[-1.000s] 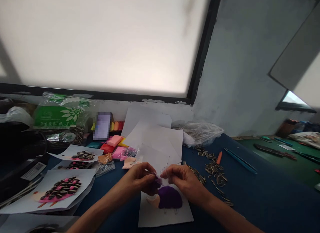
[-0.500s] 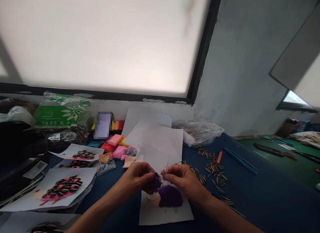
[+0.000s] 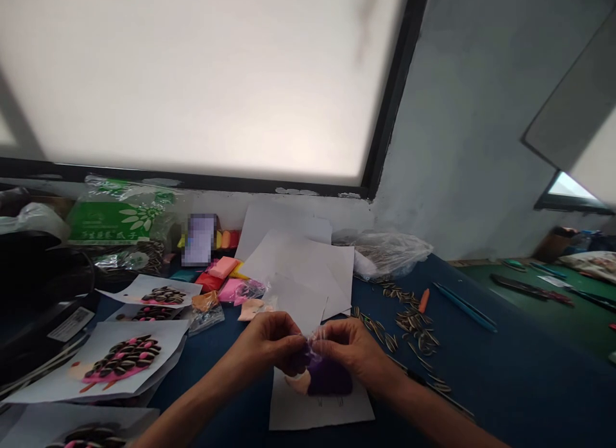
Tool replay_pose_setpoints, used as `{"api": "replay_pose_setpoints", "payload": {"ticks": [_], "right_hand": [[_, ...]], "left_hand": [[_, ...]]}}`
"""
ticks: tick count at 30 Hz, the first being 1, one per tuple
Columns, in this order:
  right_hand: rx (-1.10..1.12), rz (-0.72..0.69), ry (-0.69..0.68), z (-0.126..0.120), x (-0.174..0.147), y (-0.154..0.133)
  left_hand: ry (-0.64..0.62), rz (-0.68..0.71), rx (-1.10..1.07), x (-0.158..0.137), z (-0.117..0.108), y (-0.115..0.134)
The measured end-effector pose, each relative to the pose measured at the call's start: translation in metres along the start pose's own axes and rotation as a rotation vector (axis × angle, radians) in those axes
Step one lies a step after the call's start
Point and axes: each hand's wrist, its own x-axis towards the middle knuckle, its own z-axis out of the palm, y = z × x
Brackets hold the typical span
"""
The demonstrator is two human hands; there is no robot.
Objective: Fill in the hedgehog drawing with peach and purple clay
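My left hand (image 3: pixel 273 342) is closed on a lump of purple modelling clay (image 3: pixel 301 359), partly hidden by the fingers. Pinched in my right hand (image 3: pixel 350 346) is a crinkled clear plastic wrapper (image 3: pixel 316 343), which touches the clay. Both hands are close together above a white sheet of paper (image 3: pixel 317 420). On that sheet lies a flat, rounded purple clay shape (image 3: pixel 332 379) with a peach-coloured clay part (image 3: pixel 299 384) at its left end. Small drawn legs show beneath the shape.
Finished seed-and-clay pictures (image 3: pixel 122 361) lie at the left. Coloured clay packets (image 3: pixel 224 268) and a green seed bag (image 3: pixel 115 220) stand behind them. Loose sunflower seeds (image 3: pixel 416 329), an orange crayon-like stick (image 3: pixel 423 300) and blue tweezers (image 3: pixel 464 307) lie right. Blank sheets (image 3: pixel 308 262) are at the back.
My hands have come closer together, bringing the plastic wrapper against the purple clay in my left hand. The view has shifted very slightly.
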Motion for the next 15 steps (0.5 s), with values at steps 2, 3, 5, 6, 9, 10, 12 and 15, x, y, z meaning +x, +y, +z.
{"api": "replay_pose_setpoints", "payload": {"ticks": [2,3,5,6,9,10,12,15], "right_hand": [[0.002,0.001,-0.012,0.0007,-0.0002,-0.0006],[-0.002,-0.001,-0.019,0.0009,-0.0003,-0.0007],[-0.019,-0.012,-0.027,0.0013,-0.0007,-0.0004],[-0.032,-0.020,-0.027,0.0016,-0.0010,0.0000],[-0.095,-0.060,0.007,0.0031,-0.0026,0.0016],[-0.124,-0.076,0.028,0.0036,-0.0032,0.0022],[-0.185,-0.107,0.072,0.0045,-0.0043,0.0033],[-0.262,-0.137,0.111,0.0053,-0.0051,0.0040]], "left_hand": [[0.016,-0.002,0.014,0.0012,0.0022,-0.0023],[0.026,-0.001,0.022,0.0016,0.0029,-0.0030],[0.048,0.008,0.038,0.0020,0.0035,-0.0035],[0.056,0.013,0.046,0.0019,0.0033,-0.0032],[0.063,0.020,0.066,0.0011,0.0026,-0.0018],[0.059,0.019,0.071,0.0008,0.0026,-0.0013],[0.050,0.013,0.076,0.0004,0.0035,-0.0007],[0.032,0.002,0.074,-0.0002,0.0066,0.0001]]}}
